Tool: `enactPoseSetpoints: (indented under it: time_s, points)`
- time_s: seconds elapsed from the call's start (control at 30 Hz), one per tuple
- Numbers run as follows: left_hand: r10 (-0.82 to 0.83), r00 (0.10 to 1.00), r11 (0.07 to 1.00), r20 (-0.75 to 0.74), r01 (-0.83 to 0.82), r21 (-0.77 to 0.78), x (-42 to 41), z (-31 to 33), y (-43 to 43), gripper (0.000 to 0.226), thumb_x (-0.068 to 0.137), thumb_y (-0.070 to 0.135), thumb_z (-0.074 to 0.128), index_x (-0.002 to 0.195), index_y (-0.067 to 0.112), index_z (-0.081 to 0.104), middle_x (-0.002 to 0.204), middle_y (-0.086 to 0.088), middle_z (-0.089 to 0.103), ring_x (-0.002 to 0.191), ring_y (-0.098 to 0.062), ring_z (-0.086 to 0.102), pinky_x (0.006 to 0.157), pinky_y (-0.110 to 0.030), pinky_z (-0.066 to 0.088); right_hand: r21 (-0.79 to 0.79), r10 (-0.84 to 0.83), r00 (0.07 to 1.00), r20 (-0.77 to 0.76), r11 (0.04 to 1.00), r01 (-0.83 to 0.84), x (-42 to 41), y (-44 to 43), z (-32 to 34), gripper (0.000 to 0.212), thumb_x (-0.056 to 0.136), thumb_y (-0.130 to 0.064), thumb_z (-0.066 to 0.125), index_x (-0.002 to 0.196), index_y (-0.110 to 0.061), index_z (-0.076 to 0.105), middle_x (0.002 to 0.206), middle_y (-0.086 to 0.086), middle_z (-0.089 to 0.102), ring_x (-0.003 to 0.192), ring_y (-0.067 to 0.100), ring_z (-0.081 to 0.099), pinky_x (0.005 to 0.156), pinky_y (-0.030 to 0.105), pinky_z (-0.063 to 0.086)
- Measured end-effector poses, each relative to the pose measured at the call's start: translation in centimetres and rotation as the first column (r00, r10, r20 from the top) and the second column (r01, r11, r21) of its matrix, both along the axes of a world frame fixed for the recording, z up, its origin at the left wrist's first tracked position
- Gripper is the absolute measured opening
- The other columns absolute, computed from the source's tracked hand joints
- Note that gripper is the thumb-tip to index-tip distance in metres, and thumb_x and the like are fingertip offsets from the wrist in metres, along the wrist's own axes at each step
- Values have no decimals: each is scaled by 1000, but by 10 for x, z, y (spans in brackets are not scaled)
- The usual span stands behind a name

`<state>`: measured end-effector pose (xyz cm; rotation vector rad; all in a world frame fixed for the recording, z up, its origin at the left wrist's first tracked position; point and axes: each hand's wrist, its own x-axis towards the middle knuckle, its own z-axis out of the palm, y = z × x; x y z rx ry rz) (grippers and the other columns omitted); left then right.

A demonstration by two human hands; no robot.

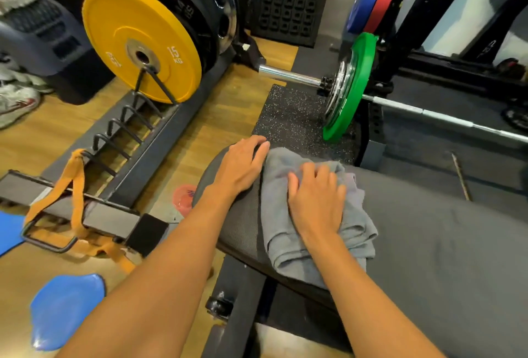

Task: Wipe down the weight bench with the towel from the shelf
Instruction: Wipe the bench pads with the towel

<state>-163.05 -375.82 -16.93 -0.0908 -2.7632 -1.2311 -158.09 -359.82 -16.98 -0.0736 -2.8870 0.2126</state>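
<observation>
At the far left a blue disc (67, 310) lies on the wooden floor, with an orange strap (75, 186) looped over a dark metal frame just above it. Behind these, a yellow plate (120, 28) marked 15 KG stands upright in a floor rack (160, 134).

The left hand (243, 166) lies flat on the rounded end of the black bench (443, 243), fingers straight and holding nothing, right beside the edge of the towel (283, 232). The grey towel is bunched on the bench pad near that end. The right hand (317, 200) presses down on it, palm flat and fingers spread, not curled round the cloth.

Beyond the bench, a green plate (353, 86) sits on a barbell (288, 74) over speckled black matting.
</observation>
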Motion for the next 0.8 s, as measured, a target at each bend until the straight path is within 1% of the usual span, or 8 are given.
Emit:
enactPoseSetpoints:
  time_s: [0.1,0.23,0.3,0.43,0.5,0.57,0.67,0.8]
  points:
    - [17,998,999,68,-19,34,4,10,-7,40,100,37,35,123,13,57,119,-12,66,112,-34,58,92,-41,42,27,61,998,11,998,-62,77,-14,1,36,93,-48,38,92,-17,57,88,8,56,81,29,55,68,43,41]
    - [45,993,993,105,-56,105,7,9,-21,40,102,33,40,136,14,47,129,-9,62,123,-29,53,98,-34,37,56,136,991,11,989,-136,115,-27,3,33,91,-46,38,85,-21,58,82,5,55,75,26,55,65,42,44]
    - [82,986,956,144,-119,269,3,8,-25,42,98,46,39,132,24,51,125,-1,65,123,-20,54,101,-30,36,46,158,987,-38,987,-156,95,-29,2,31,92,-45,39,84,-20,57,80,5,55,72,27,54,62,42,43]
    - [180,958,725,223,-282,628,-13,-2,-37,39,82,65,38,101,40,60,106,7,68,108,-10,62,104,-33,42,30,162,980,-117,987,-159,-6,-55,-9,27,90,-42,43,89,-19,57,83,7,58,76,30,58,62,41,43]
    - [188,951,674,244,-305,673,-17,-4,-41,41,78,74,41,100,47,63,115,9,66,115,-8,59,107,-37,40,-18,148,985,-90,988,-150,-69,-76,-11,26,93,-39,47,99,-17,59,96,10,61,91,33,59,72,45,43]
    - [189,946,633,263,-322,704,-14,-4,-44,50,72,82,43,111,53,55,137,14,53,128,-6,49,113,-40,33,-54,147,987,69,988,-143,-115,-91,-9,30,97,-38,44,112,-17,58,114,11,59,108,33,54,86,47,40]
    - [268,916,571,298,-401,717,-1,3,-42,65,85,69,41,141,40,31,152,11,34,137,-7,35,117,-37,26,-10,154,988,31,988,-153,-120,-100,-10,30,96,-38,44,107,-16,60,111,10,61,106,33,55,85,47,39]
    - [335,889,609,312,-457,648,11,7,-45,51,100,47,34,142,20,43,147,5,42,134,-15,40,115,-39,30,-38,187,969,-159,980,-195,-68,-104,-5,24,88,-41,53,86,-19,61,87,9,62,85,31,59,73,45,44]
